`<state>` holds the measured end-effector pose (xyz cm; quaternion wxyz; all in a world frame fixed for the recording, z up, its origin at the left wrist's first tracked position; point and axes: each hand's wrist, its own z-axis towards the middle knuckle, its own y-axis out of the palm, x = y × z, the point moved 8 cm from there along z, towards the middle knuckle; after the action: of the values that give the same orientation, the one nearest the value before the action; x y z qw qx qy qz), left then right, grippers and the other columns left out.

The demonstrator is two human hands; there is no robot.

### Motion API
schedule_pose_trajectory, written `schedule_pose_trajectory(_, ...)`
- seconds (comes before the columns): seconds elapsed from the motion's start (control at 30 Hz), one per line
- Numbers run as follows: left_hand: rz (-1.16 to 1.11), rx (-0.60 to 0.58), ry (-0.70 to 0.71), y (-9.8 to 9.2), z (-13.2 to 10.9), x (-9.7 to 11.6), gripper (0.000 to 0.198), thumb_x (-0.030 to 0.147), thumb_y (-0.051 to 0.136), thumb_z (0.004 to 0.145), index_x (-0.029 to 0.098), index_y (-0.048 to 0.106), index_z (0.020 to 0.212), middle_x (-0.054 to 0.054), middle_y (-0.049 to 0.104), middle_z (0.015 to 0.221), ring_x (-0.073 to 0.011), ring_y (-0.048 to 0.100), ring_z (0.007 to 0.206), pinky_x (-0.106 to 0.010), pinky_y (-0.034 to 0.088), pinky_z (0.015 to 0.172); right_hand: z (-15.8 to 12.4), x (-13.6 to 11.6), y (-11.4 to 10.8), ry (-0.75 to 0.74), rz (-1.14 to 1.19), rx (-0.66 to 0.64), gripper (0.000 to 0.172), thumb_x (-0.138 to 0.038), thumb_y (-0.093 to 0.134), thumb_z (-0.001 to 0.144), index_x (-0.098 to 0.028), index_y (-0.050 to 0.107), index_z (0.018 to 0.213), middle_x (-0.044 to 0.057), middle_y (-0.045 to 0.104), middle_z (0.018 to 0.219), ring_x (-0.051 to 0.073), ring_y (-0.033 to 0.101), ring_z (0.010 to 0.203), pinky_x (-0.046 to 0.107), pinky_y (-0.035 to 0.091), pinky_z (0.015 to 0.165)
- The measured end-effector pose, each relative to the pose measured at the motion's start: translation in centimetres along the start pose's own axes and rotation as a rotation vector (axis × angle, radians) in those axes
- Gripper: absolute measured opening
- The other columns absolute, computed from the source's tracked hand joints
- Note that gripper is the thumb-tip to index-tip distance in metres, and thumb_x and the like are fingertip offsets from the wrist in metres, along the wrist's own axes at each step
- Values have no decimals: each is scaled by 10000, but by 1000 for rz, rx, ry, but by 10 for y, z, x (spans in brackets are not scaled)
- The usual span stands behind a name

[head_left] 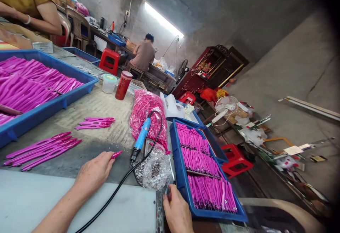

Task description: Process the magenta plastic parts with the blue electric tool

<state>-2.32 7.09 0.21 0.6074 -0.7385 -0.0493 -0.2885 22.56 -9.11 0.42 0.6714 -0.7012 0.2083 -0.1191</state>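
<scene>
My left hand (93, 172) rests on the table with its fingers closed on a small pink plastic piece (116, 154). My right hand (177, 212) is closed at the near corner of a blue tray (177, 155) filled with rows of pink parts; what it pinches is hidden. Between the hands lies a blue electric screwdriver (141, 139) with a black cable, beside a clear bag of small screws (154, 171). Long pink handles (42, 149) lie in a loose pile left of my left hand.
A big blue tray (63, 101) of pink parts stands at the left. A bag of pink pieces (148, 114), a red cup (123, 85) and a white tub (109, 83) sit further back. Another person's arm (45, 17) leans top left; someone sits at a far bench (143, 54).
</scene>
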Motion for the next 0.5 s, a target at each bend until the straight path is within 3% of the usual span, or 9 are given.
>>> schedule_pose_trajectory(0.1,-1,5,6,1,1,0,297,320,274,859,225,553,899,-32,606,904,-198,604,807,-284,411,653,1,-4,-2,30,-75,-32,230,-119,424,875,-138,536,1075,89,595,1045,221,583,932,251,441,740)
schedule_pose_trajectory(0.33,16,-22,15,4,1,1,291,303,264,875,221,538,922,-33,599,930,-193,597,838,-286,406,686,6,-5,-2,83,-105,-79,354,17,363,816,-134,504,1104,92,609,991,220,602,868,253,424,692)
schedule_pose_trajectory(0.5,-15,29,20,1,1,-1,268,308,305,861,229,559,896,-26,609,913,-178,599,806,-264,406,662,9,-1,-6,158,-74,-91,413,56,357,757,-121,499,1102,114,612,977,235,604,859,273,418,700)
